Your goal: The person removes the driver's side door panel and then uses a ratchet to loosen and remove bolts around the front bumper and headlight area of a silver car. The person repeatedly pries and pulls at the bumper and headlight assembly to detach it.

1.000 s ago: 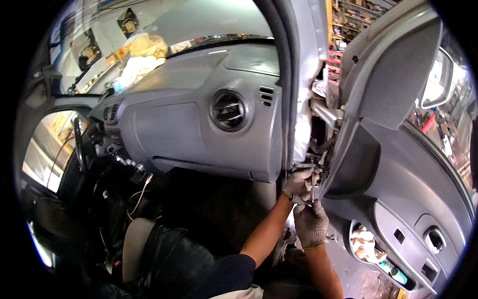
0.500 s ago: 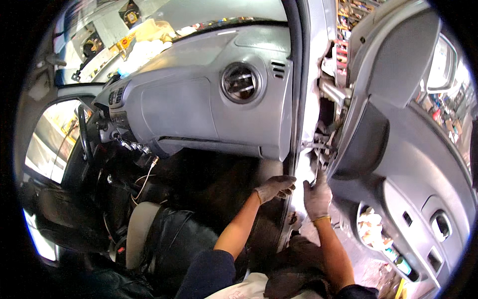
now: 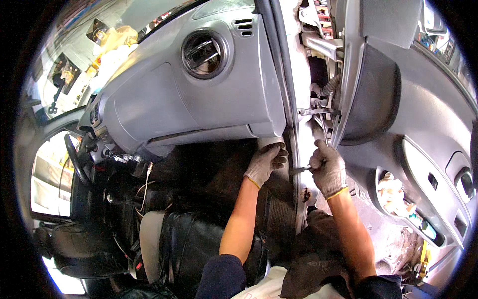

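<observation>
Slim dark tool (image 3: 301,170), between three and four o'clock in the head view, is clamped in the gloved right hand (image 3: 329,171), beside the pale door pillar (image 3: 300,134). Close by the right a second ago, the gloved left hand (image 3: 267,163) is now apart, fingers loosely curled, leaving one hand holding. The tool's visible end points to nine o'clock, long axis nearly level; a thin rod (image 3: 325,130) at the right hand's twelve o'clock may join it.

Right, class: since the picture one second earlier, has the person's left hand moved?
Yes, leftward: the left hand was to the right of the black door seal; now it is to the left of it.
</observation>
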A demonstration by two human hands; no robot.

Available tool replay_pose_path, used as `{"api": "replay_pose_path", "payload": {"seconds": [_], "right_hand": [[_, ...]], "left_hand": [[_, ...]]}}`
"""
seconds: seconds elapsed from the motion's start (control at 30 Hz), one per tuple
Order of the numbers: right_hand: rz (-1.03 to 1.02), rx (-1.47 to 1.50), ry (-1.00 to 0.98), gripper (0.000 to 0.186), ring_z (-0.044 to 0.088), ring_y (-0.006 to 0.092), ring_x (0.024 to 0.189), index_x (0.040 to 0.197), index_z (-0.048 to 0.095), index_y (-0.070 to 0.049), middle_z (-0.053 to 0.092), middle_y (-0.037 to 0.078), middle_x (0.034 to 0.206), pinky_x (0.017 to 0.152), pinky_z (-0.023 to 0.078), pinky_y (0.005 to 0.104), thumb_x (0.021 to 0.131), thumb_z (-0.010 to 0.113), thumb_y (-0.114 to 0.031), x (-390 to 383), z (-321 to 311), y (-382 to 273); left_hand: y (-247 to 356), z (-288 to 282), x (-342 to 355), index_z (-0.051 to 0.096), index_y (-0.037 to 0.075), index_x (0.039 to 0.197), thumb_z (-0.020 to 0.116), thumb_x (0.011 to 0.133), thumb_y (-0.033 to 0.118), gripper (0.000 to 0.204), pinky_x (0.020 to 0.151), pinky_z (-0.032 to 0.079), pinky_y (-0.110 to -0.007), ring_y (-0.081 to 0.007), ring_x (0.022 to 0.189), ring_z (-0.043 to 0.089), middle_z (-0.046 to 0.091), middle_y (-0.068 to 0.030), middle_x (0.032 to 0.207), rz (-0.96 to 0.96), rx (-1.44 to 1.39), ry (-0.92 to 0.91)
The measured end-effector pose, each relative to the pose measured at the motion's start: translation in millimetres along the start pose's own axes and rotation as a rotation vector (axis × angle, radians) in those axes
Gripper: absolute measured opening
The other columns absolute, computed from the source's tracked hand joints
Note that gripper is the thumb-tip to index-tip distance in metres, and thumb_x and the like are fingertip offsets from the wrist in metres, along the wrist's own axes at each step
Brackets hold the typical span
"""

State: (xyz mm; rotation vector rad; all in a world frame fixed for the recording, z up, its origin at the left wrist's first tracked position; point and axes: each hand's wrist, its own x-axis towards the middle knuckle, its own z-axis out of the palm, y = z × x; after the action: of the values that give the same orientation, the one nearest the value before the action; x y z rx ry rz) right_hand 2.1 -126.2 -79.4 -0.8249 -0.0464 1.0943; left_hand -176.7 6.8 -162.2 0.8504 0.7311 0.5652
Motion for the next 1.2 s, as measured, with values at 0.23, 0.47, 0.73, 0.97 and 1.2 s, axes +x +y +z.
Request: {"api": "replay_pose_path", "payload": {"seconds": [0.23,0.47,0.73,0.97,1.2], "right_hand": [[-0.894,-1.721,0.261,0.028,0.075,0.0274,0.078,0.112,0.067,-0.006,0.074,0.019,0.086,0.067,0.057,0.0451,0.096,0.071,-0.028,18,-27,14],[-0.413,-0.888,0.064,0.026,0.06,0.0222,0.059,0.102,0.066,-0.002,0.06,0.008,0.071,0.053,0.046,0.0396,0.102,0.068,-0.028,15,-14,7],[-0.462,-0.926,0.167,0.042,0.07,0.0492,0.092,0.103,0.071,0.005,0.072,0.031,0.094,0.082,0.053,0.0498,0.103,0.065,-0.036,4,-8,-2],[-0.562,-0.763,0.26,0.042,0.07,0.0457,0.085,0.101,0.071,0.005,0.072,0.029,0.091,0.078,0.054,0.0495,0.104,0.064,-0.036,-6,-9,15],[-0.489,-0.975,0.065,0.036,0.074,0.04,0.088,0.107,0.074,0.003,0.075,0.025,0.096,0.079,0.056,0.0474,0.104,0.064,-0.032,-44,-73,-25]], "left_hand": [[-2,9,6,0.07,0.003,0.13,0.062,0.108,0.021,0.029,0.074,0.059,-0.033,-0.0182,0.089,0.072,0.076,-0.0094,0.109,-0.002,0.011,0.03],[2,10,5,0.07,0.002,0.13,0.061,0.109,0.023,0.031,0.077,0.061,-0.035,-0.0193,0.087,0.072,0.075,-0.0101,0.108,-0.011,0.001,-0.013],[8,35,-4,0.068,0.003,0.131,0.061,0.109,0.024,0.032,0.075,0.061,-0.035,-0.0206,0.088,0.074,0.076,-0.0103,0.109,0.005,-0.013,-0.101],[8,46,-6,0.064,0.003,0.135,0.058,0.111,0.023,0.032,0.075,0.061,-0.033,-0.0212,0.09,0.075,0.076,-0.0097,0.109,-0.014,-0.089,-0.161],[58,157,-56,0.071,0.001,0.119,0.062,0.108,0.025,0.027,0.075,0.055,-0.028,-0.0139,0.082,0.067,0.073,-0.0074,0.1,0.514,0.369,0.063]]}}
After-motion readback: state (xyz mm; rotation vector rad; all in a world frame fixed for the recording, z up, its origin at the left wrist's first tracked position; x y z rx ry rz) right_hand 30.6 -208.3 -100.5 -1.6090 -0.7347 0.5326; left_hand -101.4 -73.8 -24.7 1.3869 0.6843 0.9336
